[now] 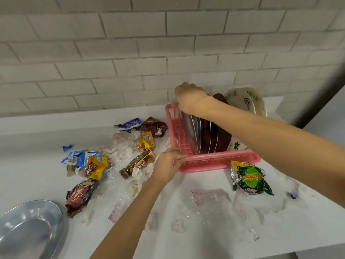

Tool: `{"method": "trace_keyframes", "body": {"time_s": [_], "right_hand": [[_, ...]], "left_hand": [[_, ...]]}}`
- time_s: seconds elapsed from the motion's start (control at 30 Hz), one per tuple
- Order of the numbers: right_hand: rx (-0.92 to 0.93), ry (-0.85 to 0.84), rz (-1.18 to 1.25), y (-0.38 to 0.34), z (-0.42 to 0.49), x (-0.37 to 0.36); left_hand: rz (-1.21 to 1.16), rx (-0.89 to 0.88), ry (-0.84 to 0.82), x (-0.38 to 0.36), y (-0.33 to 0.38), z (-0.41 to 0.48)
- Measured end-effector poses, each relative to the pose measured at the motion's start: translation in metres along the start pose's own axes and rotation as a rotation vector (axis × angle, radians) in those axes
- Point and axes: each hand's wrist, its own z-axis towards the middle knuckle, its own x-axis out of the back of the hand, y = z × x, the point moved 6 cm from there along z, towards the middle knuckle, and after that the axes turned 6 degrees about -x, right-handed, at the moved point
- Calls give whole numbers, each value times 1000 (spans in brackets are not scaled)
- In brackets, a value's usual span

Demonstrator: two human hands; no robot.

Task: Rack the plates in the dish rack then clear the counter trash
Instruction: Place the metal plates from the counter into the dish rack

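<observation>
1. While wrappers lie strewn across it, the white tabletop (214, 238) carries everything in play, set against a grey tiled wall (130, 53)
2. A pink dish rack (220, 161) stands at the back right of the tabletop; steel plates (192, 131) and dark plates (223, 135) stand on edge in its slots, with patterned plates (244, 100) leaning at its far end
3. One steel plate (28, 228) is not yet racked, lying flat at the near left corner, well apart from the rack
4. The right hand (188, 98) reaches over the rack, its grip closed on the top rim of the nearest upright plate; the left hand (168, 165) has its grip on the rack's near left corner, apparently steadying it
5. Counter trash is untouched: a green snack bag (252, 180) just in front of the rack, yellow packets (97, 165), a brown wrapper (80, 195), crumpled clear film (211, 197)
6. Risk, as judged: the light rack could slide or tip if the plate is pushed sideways, and tightly packed plates may knock and topple; film underfoot of the rack would ease a slip
</observation>
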Motion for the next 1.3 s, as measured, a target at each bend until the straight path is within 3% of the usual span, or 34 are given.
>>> {"method": "trace_keyframes", "body": {"time_s": [0.63, 1.3], "right_hand": [[-128, -102, -6, 4, 2, -25], [33, -35, -167, 9, 0, -25]], "left_hand": [[-130, 13, 28, -5, -6, 0], [-100, 64, -9, -9, -13, 1]]}}
